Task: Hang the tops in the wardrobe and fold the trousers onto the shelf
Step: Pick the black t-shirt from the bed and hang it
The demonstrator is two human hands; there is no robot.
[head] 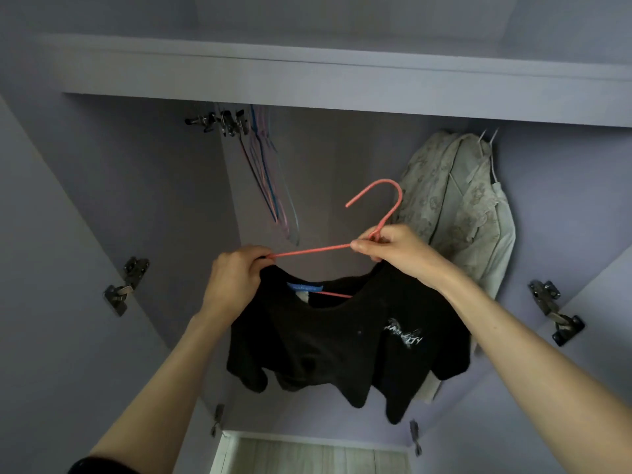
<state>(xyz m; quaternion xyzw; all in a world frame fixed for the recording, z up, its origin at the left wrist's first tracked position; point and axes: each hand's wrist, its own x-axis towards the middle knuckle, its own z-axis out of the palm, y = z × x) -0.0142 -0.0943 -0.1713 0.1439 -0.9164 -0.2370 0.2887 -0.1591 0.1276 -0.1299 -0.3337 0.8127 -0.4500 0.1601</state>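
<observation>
— Top [342,340], the black one: where is it against the wardrobe [307,80]?
— Held up inside the open wardrobe, below its upper shelf, draped on a pink hanger [318,249] whose bar runs left to right, tilted up rightward; the hook points up, opening left.
— Other clothes?
— A pale garment [455,213] hangs at the wardrobe's right, empty hangers [270,179] at its left.
— Hands?
— The left hand [236,278] grips collar and hanger end; the right hand [393,244] pinches the hanger's neck.
</observation>
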